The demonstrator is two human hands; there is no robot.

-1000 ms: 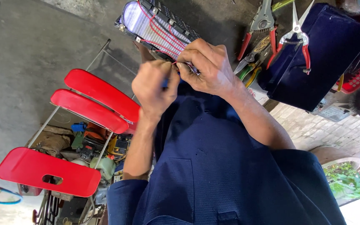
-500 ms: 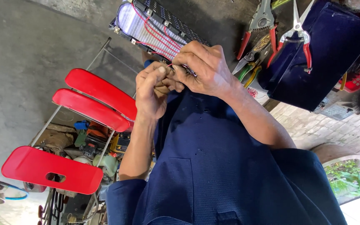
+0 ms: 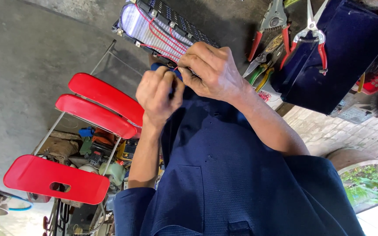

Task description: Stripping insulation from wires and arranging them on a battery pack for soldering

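1. Two hands meet at the picture's middle, just at 6 o'clock of the battery pack (image 3: 162, 22) lying on the grey floor.
2. Since a second ago the left hand (image 3: 158, 94) has closed in: then it stood slightly apart, its fingertips up at the wire; now it is curled into a fist, knuckles pressed against the other hand.
3. The right hand (image 3: 213, 72) has kept its place, arched over from 3 o'clock, thumb and forefinger pinched on a thin red wire (image 3: 176, 67).
4. That wire is one of several running from the pack's face down into the pinch; the pack itself has not moved, only slid a little in the frame with the head.
5. A blue piece (image 3: 171, 74) shows between the two hands. The left fist seems to grasp it, though I cannot tell what it is.
6. Judged from this, the work has gone from lining up to gripping hard on the wire's end, both hands locked at one spot.
7. Untouched at 2 o'clock of the hands: red-handled pliers (image 3: 263, 30), snips (image 3: 313, 35) and a dark blue box (image 3: 333, 65).
8. At 8 o'clock of the hands, a red chair (image 3: 101, 105) lies as it did.
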